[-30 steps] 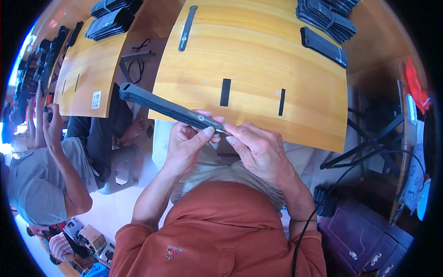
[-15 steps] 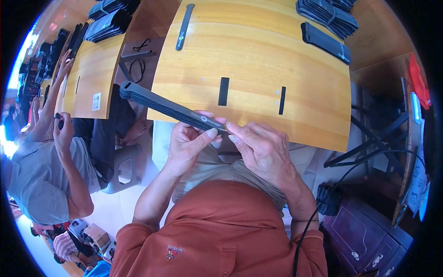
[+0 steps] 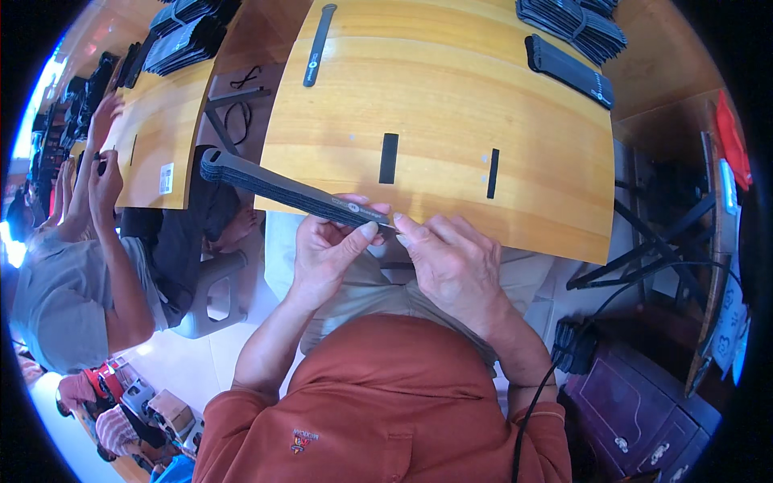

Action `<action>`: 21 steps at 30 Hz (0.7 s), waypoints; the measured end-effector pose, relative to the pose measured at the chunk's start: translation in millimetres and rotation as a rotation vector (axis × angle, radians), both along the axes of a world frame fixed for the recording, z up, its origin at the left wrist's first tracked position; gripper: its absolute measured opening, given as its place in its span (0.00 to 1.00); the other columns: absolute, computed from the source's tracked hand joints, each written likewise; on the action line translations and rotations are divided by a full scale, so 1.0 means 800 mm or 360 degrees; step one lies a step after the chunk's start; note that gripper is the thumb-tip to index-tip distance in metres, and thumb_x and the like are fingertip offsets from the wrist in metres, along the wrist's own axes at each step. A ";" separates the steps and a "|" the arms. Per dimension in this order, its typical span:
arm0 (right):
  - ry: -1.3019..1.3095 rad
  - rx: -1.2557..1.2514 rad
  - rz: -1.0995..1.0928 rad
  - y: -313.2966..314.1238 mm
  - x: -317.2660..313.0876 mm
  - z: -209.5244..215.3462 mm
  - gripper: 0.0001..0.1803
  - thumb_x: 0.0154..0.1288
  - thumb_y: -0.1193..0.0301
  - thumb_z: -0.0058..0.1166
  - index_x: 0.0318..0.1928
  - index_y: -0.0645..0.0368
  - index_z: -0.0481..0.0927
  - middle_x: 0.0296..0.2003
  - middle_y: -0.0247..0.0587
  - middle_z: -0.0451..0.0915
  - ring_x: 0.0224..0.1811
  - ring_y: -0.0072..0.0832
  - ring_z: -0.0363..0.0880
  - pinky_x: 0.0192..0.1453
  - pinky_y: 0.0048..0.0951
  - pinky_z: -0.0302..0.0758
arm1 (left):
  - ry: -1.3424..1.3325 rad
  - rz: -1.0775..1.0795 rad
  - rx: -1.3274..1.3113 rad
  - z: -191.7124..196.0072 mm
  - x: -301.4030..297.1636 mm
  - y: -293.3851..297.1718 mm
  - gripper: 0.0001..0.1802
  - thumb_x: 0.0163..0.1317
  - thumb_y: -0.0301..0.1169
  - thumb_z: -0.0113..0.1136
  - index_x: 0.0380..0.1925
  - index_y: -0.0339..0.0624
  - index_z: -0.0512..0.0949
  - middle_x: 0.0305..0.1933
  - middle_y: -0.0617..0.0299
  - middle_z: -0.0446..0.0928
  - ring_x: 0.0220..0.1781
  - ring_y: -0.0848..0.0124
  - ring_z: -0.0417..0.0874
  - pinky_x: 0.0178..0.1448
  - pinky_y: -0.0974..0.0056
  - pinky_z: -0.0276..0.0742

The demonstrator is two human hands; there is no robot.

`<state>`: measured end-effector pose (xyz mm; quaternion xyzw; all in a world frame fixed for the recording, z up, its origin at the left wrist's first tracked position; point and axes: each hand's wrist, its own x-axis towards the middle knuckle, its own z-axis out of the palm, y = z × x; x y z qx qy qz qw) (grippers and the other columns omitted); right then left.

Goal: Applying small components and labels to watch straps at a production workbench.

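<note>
A stack of long black straps [image 3: 274, 185], with a slot at its rounded far end, slants out to the left over the table's front edge. My left hand [image 3: 322, 259] is closed on its near end, thumb on top and fingers beneath. My right hand [image 3: 455, 259] pinches a thin, light-coloured, needle-like thing [image 3: 390, 226] against that same end. What exactly it is, I cannot make out, as the fingertips cover most of it.
On the wooden table [image 3: 451, 105] lie a single black strap [image 3: 320, 47], two short black strips [image 3: 389, 158] and a strap stack [image 3: 568, 71]. Banded strap bundles [image 3: 573, 28] stand at the back right. At left, a co-worker [image 3: 64, 298] works at another table. A black cable [image 3: 531, 402] crosses my right arm.
My right fingertips have drawn slightly away from the strap end, so more of the thin thing shows. The stack's far end has shifted slightly left. The co-worker's arms have moved.
</note>
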<state>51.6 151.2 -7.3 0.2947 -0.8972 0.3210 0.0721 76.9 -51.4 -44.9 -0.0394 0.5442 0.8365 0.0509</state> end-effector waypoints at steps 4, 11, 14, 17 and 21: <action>0.0244 0.0202 -0.0077 -0.007 0.010 -0.008 0.19 0.57 0.71 0.60 0.51 0.52 0.84 0.25 0.31 0.71 0.24 0.28 0.73 0.24 0.33 0.72 | -0.0030 0.0100 -0.0132 0.007 0.003 0.010 0.19 0.68 0.22 0.62 0.57 0.34 0.71 0.54 0.49 0.81 0.48 0.69 0.84 0.53 0.64 0.83; 0.0557 0.0461 -0.0184 -0.019 0.021 -0.016 0.26 0.49 0.73 0.60 0.53 0.56 0.84 0.28 0.32 0.72 0.23 0.26 0.71 0.24 0.28 0.71 | -0.0006 0.0299 -0.0324 0.012 0.009 0.025 0.18 0.66 0.20 0.62 0.54 0.32 0.72 0.53 0.49 0.82 0.48 0.70 0.84 0.53 0.65 0.82; 0.0633 0.0484 -0.0180 -0.022 0.019 -0.018 0.20 0.58 0.69 0.57 0.51 0.60 0.82 0.25 0.31 0.68 0.22 0.24 0.68 0.23 0.27 0.68 | 0.0037 0.0382 -0.0407 0.010 0.013 0.036 0.17 0.67 0.20 0.62 0.54 0.32 0.71 0.53 0.51 0.82 0.47 0.71 0.84 0.52 0.66 0.82; 0.0603 0.0416 -0.0166 -0.024 0.018 -0.023 0.21 0.57 0.69 0.56 0.52 0.61 0.82 0.25 0.31 0.68 0.22 0.25 0.68 0.23 0.27 0.68 | 0.0089 0.0430 -0.0439 0.008 0.013 0.038 0.17 0.67 0.20 0.62 0.55 0.32 0.71 0.53 0.53 0.81 0.46 0.72 0.84 0.51 0.66 0.83; 0.0540 0.0392 -0.0140 -0.022 0.015 -0.023 0.21 0.57 0.69 0.56 0.52 0.61 0.82 0.25 0.32 0.69 0.22 0.25 0.69 0.22 0.27 0.68 | 0.0078 0.0377 -0.0362 0.008 0.014 0.035 0.17 0.67 0.20 0.62 0.55 0.33 0.71 0.54 0.52 0.81 0.47 0.71 0.84 0.52 0.66 0.83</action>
